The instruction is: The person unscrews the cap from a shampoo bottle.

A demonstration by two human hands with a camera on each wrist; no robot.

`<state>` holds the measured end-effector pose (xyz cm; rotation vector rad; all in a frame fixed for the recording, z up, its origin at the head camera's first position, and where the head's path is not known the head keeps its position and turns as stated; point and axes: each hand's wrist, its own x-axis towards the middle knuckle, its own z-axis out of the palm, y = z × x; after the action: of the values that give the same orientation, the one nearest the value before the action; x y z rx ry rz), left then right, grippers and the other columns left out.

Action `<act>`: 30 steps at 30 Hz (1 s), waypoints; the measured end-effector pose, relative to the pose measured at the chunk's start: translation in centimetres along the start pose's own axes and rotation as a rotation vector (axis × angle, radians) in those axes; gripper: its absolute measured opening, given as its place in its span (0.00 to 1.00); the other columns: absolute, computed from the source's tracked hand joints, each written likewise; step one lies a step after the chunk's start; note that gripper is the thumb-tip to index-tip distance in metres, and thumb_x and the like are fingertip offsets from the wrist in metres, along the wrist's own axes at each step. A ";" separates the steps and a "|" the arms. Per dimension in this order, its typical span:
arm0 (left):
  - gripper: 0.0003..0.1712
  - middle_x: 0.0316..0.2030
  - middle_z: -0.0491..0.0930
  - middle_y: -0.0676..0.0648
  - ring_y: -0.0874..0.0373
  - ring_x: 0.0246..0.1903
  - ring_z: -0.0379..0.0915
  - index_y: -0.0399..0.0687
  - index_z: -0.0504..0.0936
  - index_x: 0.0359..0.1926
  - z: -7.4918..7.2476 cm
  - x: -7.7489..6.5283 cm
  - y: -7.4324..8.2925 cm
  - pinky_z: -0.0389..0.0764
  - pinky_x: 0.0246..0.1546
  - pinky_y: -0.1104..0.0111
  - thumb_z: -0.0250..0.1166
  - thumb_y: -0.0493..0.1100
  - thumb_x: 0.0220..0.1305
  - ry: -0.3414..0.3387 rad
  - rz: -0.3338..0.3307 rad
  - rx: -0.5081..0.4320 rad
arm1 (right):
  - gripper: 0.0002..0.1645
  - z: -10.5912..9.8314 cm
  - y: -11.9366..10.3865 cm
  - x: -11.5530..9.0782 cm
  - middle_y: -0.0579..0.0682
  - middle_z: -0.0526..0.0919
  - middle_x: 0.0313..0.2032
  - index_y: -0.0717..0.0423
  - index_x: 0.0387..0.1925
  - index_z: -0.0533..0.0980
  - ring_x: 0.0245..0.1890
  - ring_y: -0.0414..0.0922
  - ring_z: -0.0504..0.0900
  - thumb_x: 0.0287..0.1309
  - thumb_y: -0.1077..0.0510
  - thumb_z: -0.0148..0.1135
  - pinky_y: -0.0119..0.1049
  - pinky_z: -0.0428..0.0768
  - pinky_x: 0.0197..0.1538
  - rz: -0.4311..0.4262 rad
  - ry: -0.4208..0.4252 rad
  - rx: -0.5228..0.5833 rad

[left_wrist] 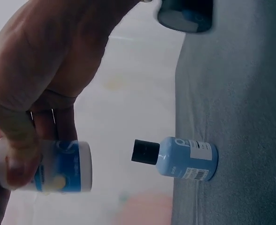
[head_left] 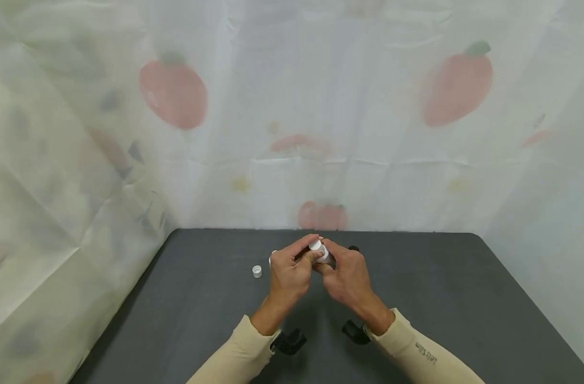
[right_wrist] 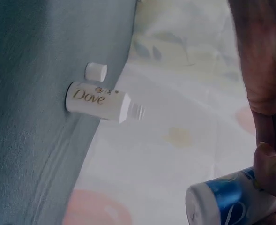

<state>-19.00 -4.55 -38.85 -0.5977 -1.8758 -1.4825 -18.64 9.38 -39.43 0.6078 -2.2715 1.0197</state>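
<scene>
Both hands meet around a small white bottle with a blue label, held up above the table. My left hand has its thumb across the bottle near the white round top end. The right hand grips the body from the other side; its thumb shows in the left wrist view over the bottle's upper part. In the right wrist view the flat white bottom of the bottle points down toward the table. The hands hide much of the bottle's neck.
Behind the left hand stands a white Dove bottle with a bare neck. Near it lies a white cap, hollow side up. A blue bottle with a black cap stands beyond the right hand. Printed white sheeting rises behind the dark table.
</scene>
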 end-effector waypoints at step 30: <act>0.18 0.54 0.84 0.36 0.57 0.55 0.85 0.34 0.86 0.53 -1.8 1.0 -0.4 0.86 0.60 0.61 0.74 0.31 0.62 -0.155 -0.119 -0.234 | 0.14 0.0 -0.2 0.6 0.47 0.90 0.35 0.47 0.42 0.84 0.29 0.42 0.86 0.55 0.60 0.79 0.40 0.84 0.34 -0.012 0.039 -0.079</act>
<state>-19.53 -6.44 -38.17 -0.7386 -1.8962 -1.7952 -18.90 9.15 -38.92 0.5635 -2.2600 0.9237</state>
